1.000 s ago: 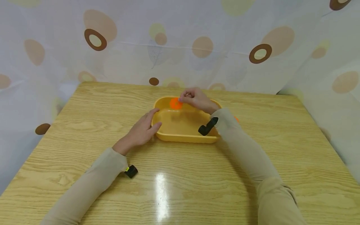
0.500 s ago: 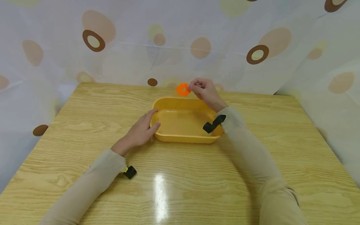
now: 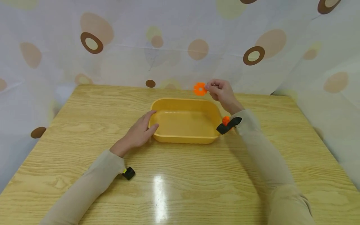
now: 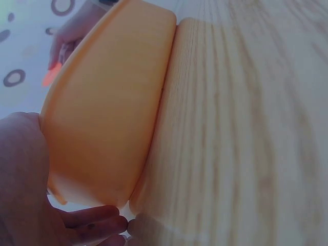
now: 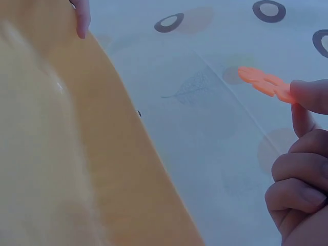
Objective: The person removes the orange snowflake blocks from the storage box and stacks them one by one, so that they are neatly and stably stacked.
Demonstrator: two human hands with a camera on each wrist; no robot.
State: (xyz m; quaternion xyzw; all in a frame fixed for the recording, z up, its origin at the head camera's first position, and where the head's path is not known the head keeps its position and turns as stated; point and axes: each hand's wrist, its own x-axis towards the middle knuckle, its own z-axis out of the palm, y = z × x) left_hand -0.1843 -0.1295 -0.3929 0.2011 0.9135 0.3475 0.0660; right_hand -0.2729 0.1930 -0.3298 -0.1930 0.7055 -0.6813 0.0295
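Observation:
My right hand [image 3: 223,95] pinches an orange notched plastic disc [image 3: 200,89] with a hole in its middle, raised above the far right rim of a yellow plastic tub [image 3: 184,139]. In the right wrist view the disc [image 5: 264,83] sits between thumb and index finger, the other fingers curled. My left hand [image 3: 137,132] holds the tub's left end, thumb and a finger over the rim. From the left wrist view, more of its fingers [image 4: 97,225] lie against the tub's outer end. An orange lumpy piece [image 3: 226,121] shows beside the tub's right end, partly hidden by the right wrist camera.
The tub stands on a wood-grain table [image 3: 174,175]. A pale patterned cloth [image 3: 121,62] hangs behind the table and along its sides. Black wrist cameras [image 3: 128,173] sit at both cuffs.
My right hand has lifted the orange disc out of the tub and carried it up and to the right. The orange lumpy piece is more exposed. The left hand stays on the tub.

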